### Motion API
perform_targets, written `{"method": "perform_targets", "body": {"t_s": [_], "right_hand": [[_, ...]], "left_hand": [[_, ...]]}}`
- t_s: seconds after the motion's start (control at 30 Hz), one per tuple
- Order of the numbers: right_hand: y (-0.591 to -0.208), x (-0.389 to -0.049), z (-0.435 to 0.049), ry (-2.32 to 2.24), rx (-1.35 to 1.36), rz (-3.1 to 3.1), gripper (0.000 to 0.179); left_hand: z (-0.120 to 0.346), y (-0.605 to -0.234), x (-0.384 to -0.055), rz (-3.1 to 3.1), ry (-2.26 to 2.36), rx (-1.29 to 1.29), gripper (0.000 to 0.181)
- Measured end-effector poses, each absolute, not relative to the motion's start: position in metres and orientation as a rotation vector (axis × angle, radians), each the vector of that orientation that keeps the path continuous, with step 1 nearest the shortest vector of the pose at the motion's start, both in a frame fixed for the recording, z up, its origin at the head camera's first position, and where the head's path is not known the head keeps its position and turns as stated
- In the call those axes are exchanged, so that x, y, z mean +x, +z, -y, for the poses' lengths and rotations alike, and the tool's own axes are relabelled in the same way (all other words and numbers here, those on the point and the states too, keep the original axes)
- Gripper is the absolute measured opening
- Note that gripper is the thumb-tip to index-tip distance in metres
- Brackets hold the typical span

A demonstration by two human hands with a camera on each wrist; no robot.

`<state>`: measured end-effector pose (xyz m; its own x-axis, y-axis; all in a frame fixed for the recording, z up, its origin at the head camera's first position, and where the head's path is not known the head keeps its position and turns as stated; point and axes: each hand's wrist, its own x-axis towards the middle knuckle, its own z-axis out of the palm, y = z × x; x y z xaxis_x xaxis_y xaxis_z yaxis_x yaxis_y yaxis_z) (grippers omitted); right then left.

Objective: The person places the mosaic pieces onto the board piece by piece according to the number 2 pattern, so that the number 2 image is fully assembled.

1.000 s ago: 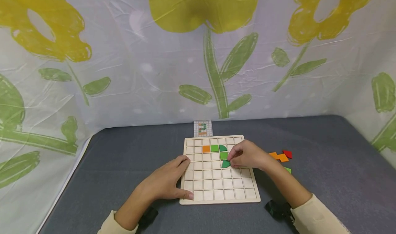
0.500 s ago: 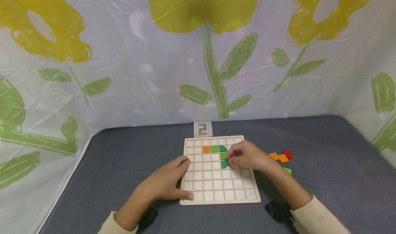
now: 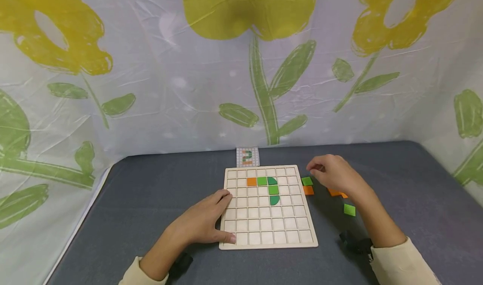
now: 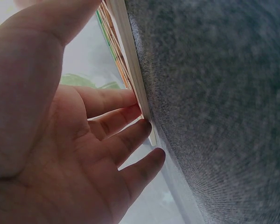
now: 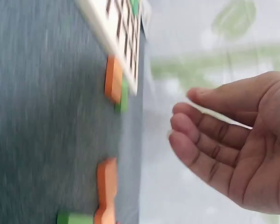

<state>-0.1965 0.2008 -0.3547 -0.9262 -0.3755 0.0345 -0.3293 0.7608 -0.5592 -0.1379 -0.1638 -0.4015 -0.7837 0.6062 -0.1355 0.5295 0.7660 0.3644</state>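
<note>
A wooden grid board [image 3: 260, 237] lies on the table. In its upper cells sit an orange square tile [image 3: 251, 182], light green square tiles [image 3: 262, 181] and dark green quarter-round tiles [image 3: 274, 200], forming a hook shape. My left hand [image 3: 205, 218] rests at the board's left edge, thumb by the near corner; the left wrist view shows extended fingers [image 4: 135, 172] against the rim. Off the board's right side, my right hand [image 3: 337, 176] hovers with loosely bent fingers and holds nothing. Below it are a green tile [image 3: 307, 180] and an orange tile [image 3: 308, 190] beside the board.
Further right lie more orange tiles [image 3: 333, 192], partly hidden by the right hand, and a light green tile [image 3: 349, 210]. A small patterned card [image 3: 247, 157] sits behind the board. A flowered cloth [image 3: 170, 88] hangs along the table's far side.
The right hand has let go of the lower dark green quarter-round tile, now squarely in its cell, and moved right off the board. The left hand has stayed put.
</note>
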Motion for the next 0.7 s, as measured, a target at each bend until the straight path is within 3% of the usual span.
{"method": "perform_targets", "body": {"t_s": [0.27,0.7], "right_hand": [[-0.374,-0.207,-0.204,-0.670,-0.618,-2.757,0.031],[-0.381,-0.205,-0.198,-0.721,-0.583,-2.792,0.014]], "left_hand": [[0.164,-0.401,-0.137,-2.716,0.459,0.882,0.108],[0.163,-0.401,-0.137,-2.721,0.446,0.887,0.110]]}}
